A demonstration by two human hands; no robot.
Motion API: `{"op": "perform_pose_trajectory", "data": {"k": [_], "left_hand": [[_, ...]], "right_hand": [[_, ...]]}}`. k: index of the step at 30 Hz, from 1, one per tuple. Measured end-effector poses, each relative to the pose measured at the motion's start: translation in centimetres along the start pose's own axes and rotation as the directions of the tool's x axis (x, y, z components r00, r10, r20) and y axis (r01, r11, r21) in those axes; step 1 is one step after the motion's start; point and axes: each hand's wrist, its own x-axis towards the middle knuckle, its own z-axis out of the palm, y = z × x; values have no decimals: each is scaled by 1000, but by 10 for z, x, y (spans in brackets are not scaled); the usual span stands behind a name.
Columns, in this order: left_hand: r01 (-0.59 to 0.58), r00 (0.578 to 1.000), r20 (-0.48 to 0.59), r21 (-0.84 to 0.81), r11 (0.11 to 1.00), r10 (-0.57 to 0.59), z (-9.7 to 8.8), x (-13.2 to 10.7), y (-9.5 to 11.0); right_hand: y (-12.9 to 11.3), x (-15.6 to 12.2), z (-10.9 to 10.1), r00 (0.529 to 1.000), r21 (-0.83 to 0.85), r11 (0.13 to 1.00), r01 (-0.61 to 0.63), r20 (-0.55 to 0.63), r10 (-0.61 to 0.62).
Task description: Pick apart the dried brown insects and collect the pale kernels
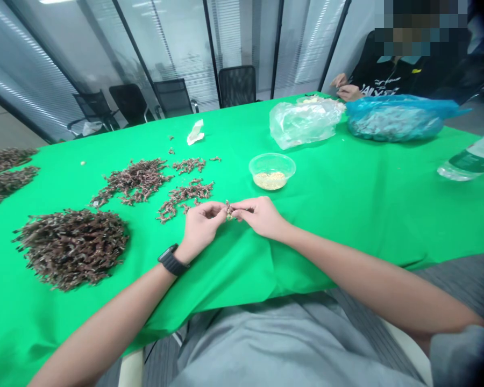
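Observation:
My left hand (201,226) and my right hand (260,216) meet above the green cloth, and their fingertips pinch a small dried pod (228,210) with a pale yellowish spot. The fingers hide most of it. Just left of my hands lies a loose scatter of brown dried pods (185,198), and a bigger heap of the same pods (70,248) sits further left. Behind my right hand stands a clear plastic bowl (271,171) holding pale yellow seeds, apart from both hands.
More pods (6,180) lie at the far left edge. Toward the back are a clear plastic bag (302,122) and a bulging blue bag (397,118). A co-worker's hands (344,88) work at the far end. A water bottle (470,156) lies at the right.

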Motion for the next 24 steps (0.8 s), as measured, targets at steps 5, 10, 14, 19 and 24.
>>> {"op": "perform_pose_trajectory", "data": {"k": [5, 10, 14, 19, 24], "left_hand": [[-446, 883, 76, 441, 779, 463, -7, 0, -3], [-565, 805, 189, 532, 631, 562, -10, 2, -1], [-324, 934, -33, 344, 882, 356, -7, 4, 5], [113, 993, 61, -216, 970, -102, -6, 10, -1], [326, 942, 231, -469, 821, -243, -3, 8, -3]], "right_hand": [[3, 1, 5, 995, 158, 982, -103, 23, 101], [0, -1, 8, 990, 222, 965, -138, 56, 128], [-3, 0, 8, 996, 225, 970, -89, -2, 92], [1, 3, 5, 999, 220, 975, -12, -34, 20], [1, 2, 0, 993, 62, 992, 113, -37, -111]]}}
